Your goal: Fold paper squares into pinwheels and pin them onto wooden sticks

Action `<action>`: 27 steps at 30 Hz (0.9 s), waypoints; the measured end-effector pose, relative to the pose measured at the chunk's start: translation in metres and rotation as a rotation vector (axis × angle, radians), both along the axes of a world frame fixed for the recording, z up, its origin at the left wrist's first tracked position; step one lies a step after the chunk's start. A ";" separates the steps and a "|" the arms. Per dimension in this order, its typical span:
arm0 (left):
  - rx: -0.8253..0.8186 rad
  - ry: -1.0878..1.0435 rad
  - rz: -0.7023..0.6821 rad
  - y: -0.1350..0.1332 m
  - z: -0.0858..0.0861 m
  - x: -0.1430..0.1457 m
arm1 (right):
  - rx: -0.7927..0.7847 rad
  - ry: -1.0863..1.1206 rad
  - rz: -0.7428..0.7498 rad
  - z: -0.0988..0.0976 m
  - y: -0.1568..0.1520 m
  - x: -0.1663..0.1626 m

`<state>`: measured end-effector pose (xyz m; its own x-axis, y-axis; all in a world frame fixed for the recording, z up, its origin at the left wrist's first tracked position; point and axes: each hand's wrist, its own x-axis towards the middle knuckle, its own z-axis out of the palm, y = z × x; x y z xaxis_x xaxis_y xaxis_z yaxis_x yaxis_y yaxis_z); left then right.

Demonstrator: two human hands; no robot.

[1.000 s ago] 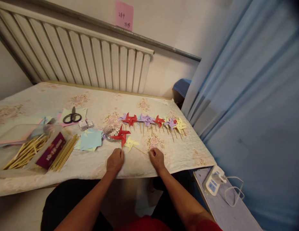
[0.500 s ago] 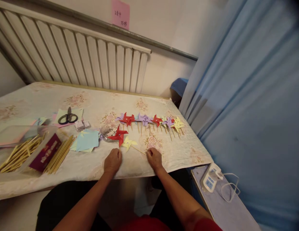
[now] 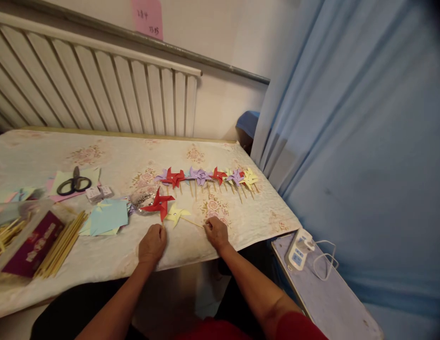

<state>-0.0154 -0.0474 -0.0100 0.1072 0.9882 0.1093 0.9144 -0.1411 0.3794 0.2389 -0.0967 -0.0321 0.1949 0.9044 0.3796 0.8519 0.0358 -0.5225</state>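
left hand (image 3: 152, 242) clamped stick (image 3: 162, 223) of red pinwheel (image 3: 160, 204), just beyond it | right hand (image 3: 216, 233), apart from left, pinched end of yellow pinwheel (image 3: 176, 215), mostly between hands | paper (image 3: 109, 216) lay left of both | pinwheel row (image 3: 199, 176) lay beyond

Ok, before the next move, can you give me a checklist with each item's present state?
1. Left hand closed on the red pinwheel: ok.
2. Right hand holding the yellow pinwheel by its stick: ok.
3. Red and yellow blades not touching: cannot tell.
4. Clear round container unobstructed in view: not ok, red blades partly cover it.
5. Scissors away from both hands: ok, lying on paper sheets.
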 end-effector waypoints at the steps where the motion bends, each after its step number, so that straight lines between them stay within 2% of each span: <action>1: -0.003 0.002 0.000 0.000 0.001 0.000 | 0.003 0.000 0.000 0.000 0.000 0.000; 27: -0.003 -0.004 -0.001 -0.003 0.003 0.001 | 0.019 0.013 -0.007 0.000 -0.001 -0.002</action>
